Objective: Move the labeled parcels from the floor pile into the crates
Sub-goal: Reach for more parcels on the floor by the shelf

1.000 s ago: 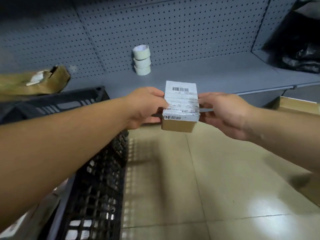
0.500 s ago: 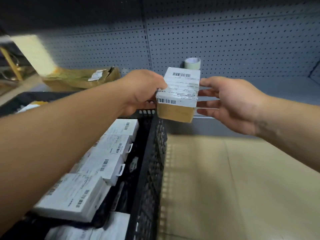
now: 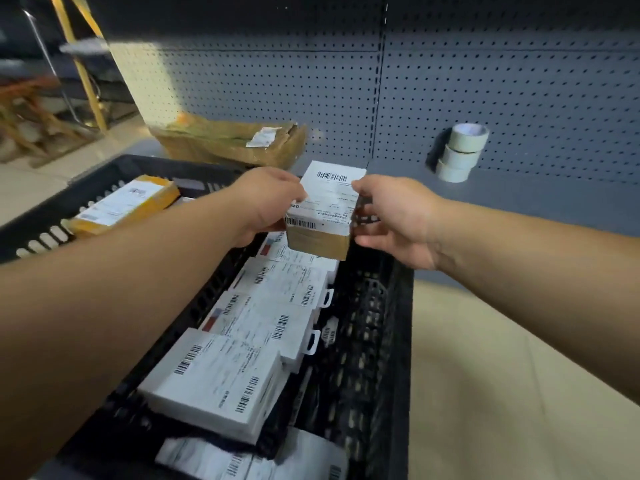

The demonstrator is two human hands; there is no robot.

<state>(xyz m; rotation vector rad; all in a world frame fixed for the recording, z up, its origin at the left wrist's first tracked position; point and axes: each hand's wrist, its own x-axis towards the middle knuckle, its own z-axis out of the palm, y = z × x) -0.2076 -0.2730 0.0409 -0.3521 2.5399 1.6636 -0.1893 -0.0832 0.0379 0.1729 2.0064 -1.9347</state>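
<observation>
My left hand (image 3: 266, 206) and right hand (image 3: 398, 220) grip 1 labeled parcel (image 3: 323, 209) from either side above the black crate (image 3: 377, 323) holding white labeled boxes (image 3: 221, 379).

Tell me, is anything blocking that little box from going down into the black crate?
Nothing visible blocks it. The small box, held between the left hand and right hand, hangs over the far end of the black crate. Labeled parcels already lie in a row below, so it would land on or beside them.
</observation>
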